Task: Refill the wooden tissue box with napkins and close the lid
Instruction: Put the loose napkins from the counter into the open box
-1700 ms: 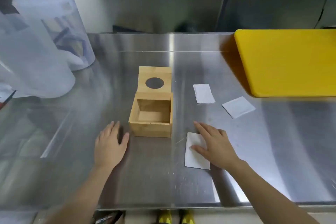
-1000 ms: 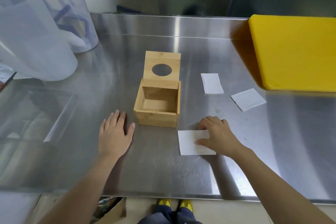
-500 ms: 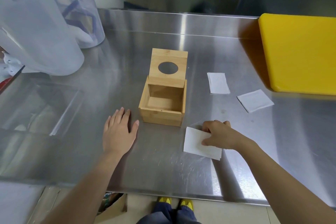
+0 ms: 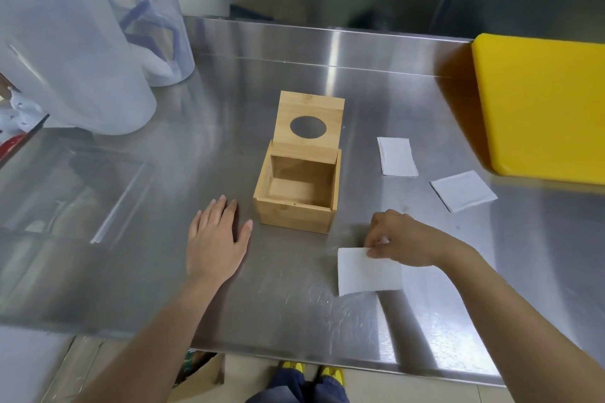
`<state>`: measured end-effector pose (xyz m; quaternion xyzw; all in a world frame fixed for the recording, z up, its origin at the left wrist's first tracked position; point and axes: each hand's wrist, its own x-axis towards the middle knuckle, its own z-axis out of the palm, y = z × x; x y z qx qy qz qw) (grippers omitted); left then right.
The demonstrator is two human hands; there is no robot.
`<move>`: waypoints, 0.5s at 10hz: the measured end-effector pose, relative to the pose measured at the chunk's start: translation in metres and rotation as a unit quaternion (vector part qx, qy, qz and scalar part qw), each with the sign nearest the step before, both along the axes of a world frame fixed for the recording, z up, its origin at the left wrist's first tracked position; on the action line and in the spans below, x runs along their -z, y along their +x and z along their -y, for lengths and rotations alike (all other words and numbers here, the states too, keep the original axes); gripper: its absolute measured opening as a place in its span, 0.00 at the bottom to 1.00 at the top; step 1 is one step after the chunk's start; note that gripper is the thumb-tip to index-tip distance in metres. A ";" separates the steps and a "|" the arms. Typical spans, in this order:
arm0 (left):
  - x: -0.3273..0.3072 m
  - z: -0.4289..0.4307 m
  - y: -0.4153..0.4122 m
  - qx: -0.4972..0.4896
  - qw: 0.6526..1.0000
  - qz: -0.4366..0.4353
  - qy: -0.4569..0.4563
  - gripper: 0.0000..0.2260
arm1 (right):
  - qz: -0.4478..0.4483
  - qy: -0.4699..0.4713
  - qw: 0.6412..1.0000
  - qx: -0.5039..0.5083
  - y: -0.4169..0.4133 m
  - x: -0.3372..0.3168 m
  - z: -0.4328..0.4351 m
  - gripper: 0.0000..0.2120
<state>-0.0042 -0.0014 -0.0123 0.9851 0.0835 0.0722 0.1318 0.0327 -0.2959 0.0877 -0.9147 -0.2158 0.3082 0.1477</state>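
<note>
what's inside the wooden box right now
Nothing visible: the wooden tissue box stands open, lid up, bare wood floor showing. The near wall hides the floor just behind it, so that strip cannot be checked.

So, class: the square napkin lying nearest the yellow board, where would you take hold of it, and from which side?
Take the square napkin by its near corner, pinching from the front. It lies flat on the steel table, turned so a corner points toward the person, and that corner is easiest to lift. The yellow board crowds its far side, so coming from there is awkward.
</note>
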 end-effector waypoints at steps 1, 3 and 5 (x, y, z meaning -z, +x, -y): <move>0.000 0.000 0.000 0.000 1.000 0.001 0.000 0.22 | -0.005 0.042 0.999 -0.026 0.004 -0.029 -0.013 0.08; 0.000 -0.001 0.000 0.002 1.000 0.000 0.004 0.22 | -0.067 0.210 0.975 -0.003 0.025 -0.074 -0.043 0.04; 0.001 0.000 0.000 -0.004 1.000 0.012 -0.005 0.21 | 0.017 0.150 0.988 -0.029 0.058 -0.065 -0.085 0.05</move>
